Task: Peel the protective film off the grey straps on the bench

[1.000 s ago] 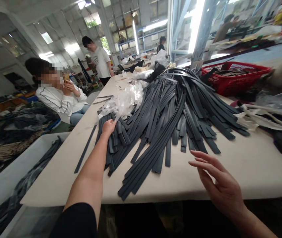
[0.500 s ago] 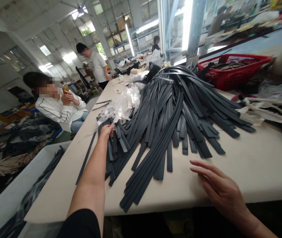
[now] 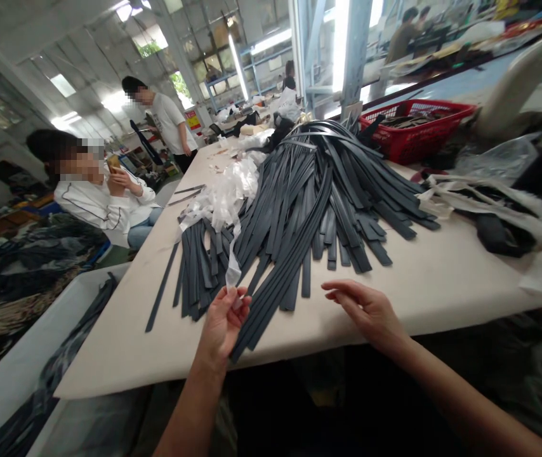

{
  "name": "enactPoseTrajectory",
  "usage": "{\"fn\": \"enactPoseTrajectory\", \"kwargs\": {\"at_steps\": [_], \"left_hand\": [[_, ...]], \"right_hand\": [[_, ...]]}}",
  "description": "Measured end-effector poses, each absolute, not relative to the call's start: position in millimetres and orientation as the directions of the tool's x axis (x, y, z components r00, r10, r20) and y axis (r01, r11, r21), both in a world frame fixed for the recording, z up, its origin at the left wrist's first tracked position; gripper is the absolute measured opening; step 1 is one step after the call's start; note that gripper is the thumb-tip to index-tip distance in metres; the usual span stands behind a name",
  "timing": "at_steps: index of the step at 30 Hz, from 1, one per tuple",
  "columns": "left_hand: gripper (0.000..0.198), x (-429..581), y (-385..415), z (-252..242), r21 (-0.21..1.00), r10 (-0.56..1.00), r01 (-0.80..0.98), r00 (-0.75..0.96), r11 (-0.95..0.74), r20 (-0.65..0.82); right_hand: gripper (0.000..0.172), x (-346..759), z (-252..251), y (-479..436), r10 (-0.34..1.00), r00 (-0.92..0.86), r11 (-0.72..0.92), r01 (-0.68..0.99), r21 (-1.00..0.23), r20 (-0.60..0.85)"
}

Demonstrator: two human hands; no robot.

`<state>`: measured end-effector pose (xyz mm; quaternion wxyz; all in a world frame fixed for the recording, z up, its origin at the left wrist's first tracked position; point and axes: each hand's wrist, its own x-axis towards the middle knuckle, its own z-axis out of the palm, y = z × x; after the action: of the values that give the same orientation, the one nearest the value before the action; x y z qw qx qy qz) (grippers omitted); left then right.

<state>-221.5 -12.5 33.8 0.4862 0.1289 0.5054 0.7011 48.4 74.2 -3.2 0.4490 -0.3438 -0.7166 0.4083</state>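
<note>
Pinching the end of a narrow strip of thin, whitish translucent plastic [image 3: 233,270], the left hand [image 3: 226,320] is now in front of the large fan-shaped heap of flat dark grey strips [image 3: 294,203], beside its nearest ends; half a second ago this hand was farther away, at the left part of the heap. Its thumb and fingers are closed together on the plastic, which now stretches from the crumpled white plastic [image 3: 235,184], lying at the left of the heap, down to the fingers. The right hand [image 3: 366,317] is in front of the heap, toward its right, above the beige table surface [image 3: 442,285]; its fingers are loosely bent and partly open, and I see nothing held in them. The heap itself keeps its fan shape on the table. One single dark strip [image 3: 162,289] lies to the left of the heap, and a red plastic basket with slotted walls [image 3: 407,149] stands behind it, on the right. Far behind the heap, on the left, there is a red and yellow sign [image 3: 192,119], whose writing is too small for reading.
</note>
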Motion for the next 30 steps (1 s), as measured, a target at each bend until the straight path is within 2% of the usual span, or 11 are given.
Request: {"fn": "enactPoseTrajectory", "kwargs": {"at_steps": [3, 5, 7, 10, 13, 16, 19, 21, 24, 27, 30], "left_hand": [[0.023, -183.2, -36.3, 24.6, 0.739, 0.83, -0.674, -0.405, 0.014, -0.384], [0.027, -163.8, -46.8, 20.2, 0.695, 0.842, -0.718, -0.355, 0.034, -0.407], [0.029, -150.1, -54.6, 16.8, 0.677, 0.864, -0.734, -0.305, 0.054, -0.401], [0.031, -140.3, -64.0, 12.4, 0.67, 0.884, -0.733, -0.231, 0.116, -0.406], [0.036, -141.1, -72.4, 8.7, 0.682, 0.905, -0.709, -0.155, 0.177, -0.396], [0.061, -148.7, -76.6, 5.9, 0.739, 0.941, -0.645, -0.089, 0.195, -0.326], [0.079, -158.2, -73.7, 4.3, 0.84, 0.964, -0.529, -0.142, 0.117, -0.223], [0.072, -162.4, -68.8, 4.1, 0.899, 0.966, -0.427, -0.179, 0.096, -0.189], [0.052, -162.0, -61.6, 4.7, 0.935, 0.955, -0.298, -0.165, 0.191, -0.248], [0.037, -154.5, -59.2, 4.2, 0.931, 0.938, -0.233, -0.139, 0.282, -0.318], [0.033, -146.0, -61.9, -0.2, 0.928, 0.939, -0.186, -0.064, 0.322, -0.338]], "right_hand": [[0.03, 19.6, 15.3, 66.4, 0.834, -0.518, 0.228, 0.009, -0.974, 0.19], [0.042, -1.6, 25.5, 63.7, 0.783, -0.621, -0.002, -0.047, -0.999, 0.028], [0.047, -20.7, 32.4, 62.9, 0.729, -0.675, -0.222, -0.078, -0.972, -0.112], [0.047, -40.9, 37.8, 63.8, 0.707, -0.687, -0.34, -0.121, -0.933, -0.169], [0.045, -50.3, 40.3, 65.8, 0.726, -0.676, -0.318, -0.166, -0.933, -0.127], [0.044, -51.8, 41.0, 67.4, 0.756, -0.652, -0.245, -0.194, -0.95, -0.062], [0.044, -49.1, 40.0, 66.9, 0.784, -0.621, -0.116, -0.192, -0.975, 0.029], [0.042, -46.5, 39.0, 65.8, 0.778, -0.609, 0.08, -0.149, -0.986, 0.155], [0.04, -43.3, 38.1, 64.8, 0.727, -0.609, 0.377, -0.03, -0.926, 0.316], [0.04, -41.3, 37.9, 66.5, 0.715, -0.605, 0.478, 0.056, -0.877, 0.351], [0.041, -38.9, 37.3, 68.1, 0.711, -0.604, 0.511, 0.093, -0.854, 0.36]]}}
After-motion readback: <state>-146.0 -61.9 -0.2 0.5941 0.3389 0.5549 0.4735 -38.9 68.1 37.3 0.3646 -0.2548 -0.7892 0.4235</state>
